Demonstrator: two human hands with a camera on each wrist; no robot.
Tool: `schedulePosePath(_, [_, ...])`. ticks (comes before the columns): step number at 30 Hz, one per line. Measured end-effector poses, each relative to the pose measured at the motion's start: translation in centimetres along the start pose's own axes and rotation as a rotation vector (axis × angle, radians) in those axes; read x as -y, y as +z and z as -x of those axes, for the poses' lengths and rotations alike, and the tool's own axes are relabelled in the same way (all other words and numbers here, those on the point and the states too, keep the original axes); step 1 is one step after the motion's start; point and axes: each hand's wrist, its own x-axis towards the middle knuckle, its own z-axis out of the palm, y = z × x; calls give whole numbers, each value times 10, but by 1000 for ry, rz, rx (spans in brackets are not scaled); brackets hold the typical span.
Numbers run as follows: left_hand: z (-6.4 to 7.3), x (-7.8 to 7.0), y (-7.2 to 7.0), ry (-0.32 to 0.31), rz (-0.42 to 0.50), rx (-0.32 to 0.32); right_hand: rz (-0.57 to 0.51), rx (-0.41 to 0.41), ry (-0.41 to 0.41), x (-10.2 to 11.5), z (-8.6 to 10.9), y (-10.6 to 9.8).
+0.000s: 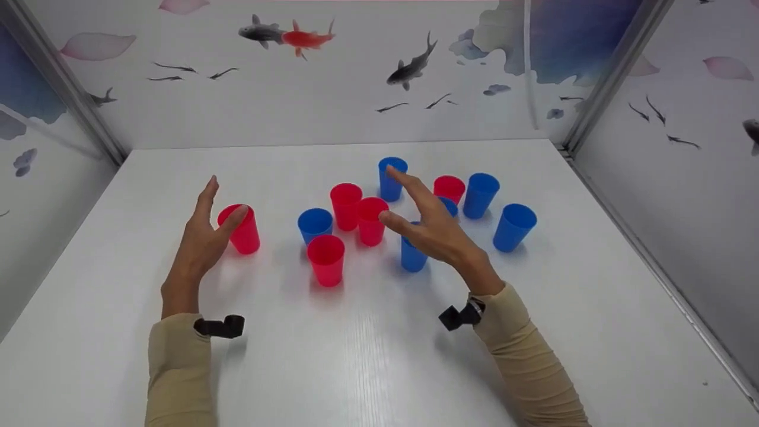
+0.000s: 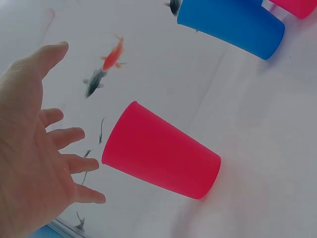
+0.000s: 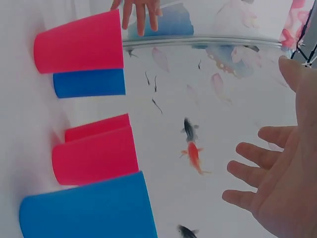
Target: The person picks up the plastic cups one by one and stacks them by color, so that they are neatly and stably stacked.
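Over at the left, the person's left hand is hovering above the smooth white worktop, its fingers spread loose and holding nothing; a tan cloth sleeve is covering the forearm below it. Just beside that hand, a lone red, tapered, plastic-looking cup is standing upright, well apart from the others. Toward the middle, a blue, tapered, plastic-looking cup is showing partly behind a front red cup of the same shape. Farther back, a rear red cup and a middle red cup are standing close together, though I cannot tell whether they are touching. A back blue cup is standing beyond them. Next, the person's right hand is hovering over the group, its fingers also spread and free, partly hiding a near blue cup and a half-covered blue cup. A far red cup is standing behind the latter. Farther right, an upright blue cup and a rightmost blue cup are standing apart.
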Motion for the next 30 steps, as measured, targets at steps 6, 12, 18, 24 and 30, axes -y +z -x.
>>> schedulePosePath(6, [-4,9,3,-41,57,-2,-217,-28,-57,4,-3,20])
schedulePosePath(12, [-7,19,7,-52,76,9,-350,13,-26,3,-3,42])
schedulePosePath(18, [-9,25,12,-67,112,18,-398,69,79,-2,-4,65])
schedulePosePath(24, [-10,29,16,-75,139,16,-445,128,134,-6,-4,86])
schedulePosePath(30, [-10,34,17,-116,157,10,-418,156,214,-7,-4,102])
